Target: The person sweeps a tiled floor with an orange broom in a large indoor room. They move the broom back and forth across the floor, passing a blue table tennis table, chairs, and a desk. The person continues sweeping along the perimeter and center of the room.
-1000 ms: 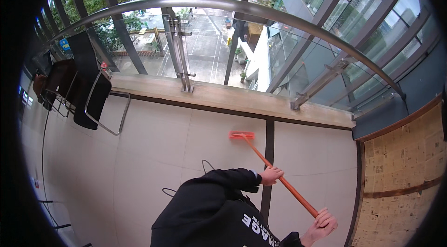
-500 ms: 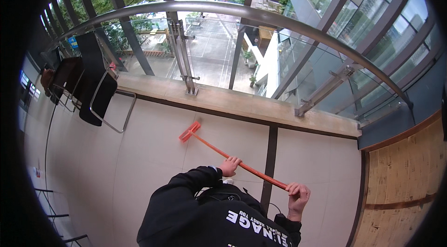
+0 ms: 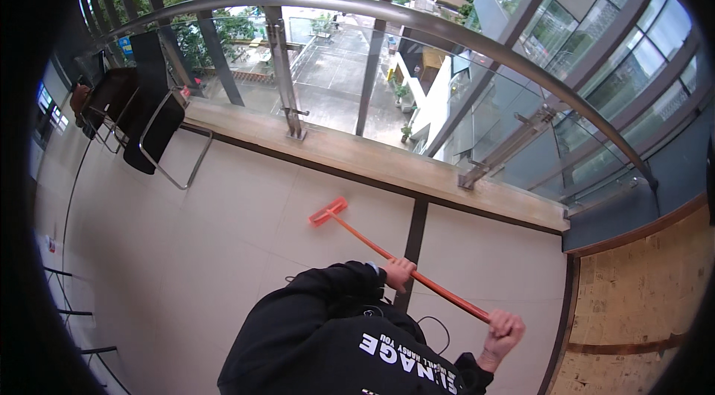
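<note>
We hold an orange broom (image 3: 395, 257) with both hands, and it runs slantwise across the balcony floor in front of us. Its flat orange head (image 3: 328, 211) rests on the pale floor tiles (image 3: 223, 201), up and to the left of our body, a little short of the concrete kerb (image 3: 387, 164) that carries the railing. The thin handle is straight and the same orange along its whole length; it crosses a dark joint strip (image 3: 412, 239) in the floor on its way back to us.

Our left hand (image 3: 398, 274) is closed round the handle about midway along it, fingers wrapped tight, the black sleeve (image 3: 335, 287) reaching down to the wrist. Our right hand (image 3: 503, 329) is shut in a fist on the upper end of the handle, raised near our right side, knuckles turned up.

Around the broom head the tiles lie open to the left and toward us. Ahead, the kerb bounds the floor, with glass panels (image 3: 335, 75) and a curved metal handrail (image 3: 417, 19) rising from it on steel posts (image 3: 283, 75). To the far left, black chairs with metal frames (image 3: 141, 112) stand close to the kerb, well apart from the broom. On the right, the tiles end at a wall and a brown board surface (image 3: 640, 298), near our right hand.
</note>
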Available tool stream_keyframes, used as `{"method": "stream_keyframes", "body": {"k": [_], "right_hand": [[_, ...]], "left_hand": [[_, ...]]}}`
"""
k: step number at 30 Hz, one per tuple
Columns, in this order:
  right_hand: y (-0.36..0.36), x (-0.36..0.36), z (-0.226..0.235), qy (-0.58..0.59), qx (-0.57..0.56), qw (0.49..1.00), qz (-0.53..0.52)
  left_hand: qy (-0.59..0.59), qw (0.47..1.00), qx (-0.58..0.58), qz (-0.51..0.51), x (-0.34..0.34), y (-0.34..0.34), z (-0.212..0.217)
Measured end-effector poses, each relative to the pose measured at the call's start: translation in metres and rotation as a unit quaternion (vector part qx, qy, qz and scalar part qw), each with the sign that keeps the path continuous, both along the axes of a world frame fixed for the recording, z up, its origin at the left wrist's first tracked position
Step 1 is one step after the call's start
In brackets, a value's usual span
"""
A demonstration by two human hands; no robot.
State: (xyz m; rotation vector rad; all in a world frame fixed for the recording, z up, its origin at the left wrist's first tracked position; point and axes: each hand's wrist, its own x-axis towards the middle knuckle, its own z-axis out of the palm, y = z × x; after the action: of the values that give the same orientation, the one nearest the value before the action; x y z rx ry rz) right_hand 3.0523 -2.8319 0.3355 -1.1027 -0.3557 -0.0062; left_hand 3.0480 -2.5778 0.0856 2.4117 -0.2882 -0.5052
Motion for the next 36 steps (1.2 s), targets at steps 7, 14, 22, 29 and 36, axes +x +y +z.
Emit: {"method": "stream_keyframes", "body": {"k": [7,14,22,29,36], "right_hand": [[-0.147,-0.014,0.068,-0.069,-0.07,0.977,-0.19],[-0.211,0.032,0.056,-0.049,-0.023,0.987,-0.151],[-0.148,0.096,-0.056,0.068,0.013,0.995,0.069],[-0.064,0.064,-0.132,0.167,-0.095,0.923,0.334],[-0.117,0.077,-0.118,0.202,-0.02,0.947,0.249]], "left_hand": [[-0.072,0.976,-0.11,-0.171,0.06,-0.194,0.037],[-0.095,0.986,-0.091,-0.099,0.058,-0.237,0.034],[-0.032,0.986,0.003,0.164,0.004,-0.131,-0.025],[0.08,0.916,0.129,0.371,-0.071,-0.072,-0.057],[0.078,0.949,0.167,0.254,-0.051,-0.121,-0.037]]}}
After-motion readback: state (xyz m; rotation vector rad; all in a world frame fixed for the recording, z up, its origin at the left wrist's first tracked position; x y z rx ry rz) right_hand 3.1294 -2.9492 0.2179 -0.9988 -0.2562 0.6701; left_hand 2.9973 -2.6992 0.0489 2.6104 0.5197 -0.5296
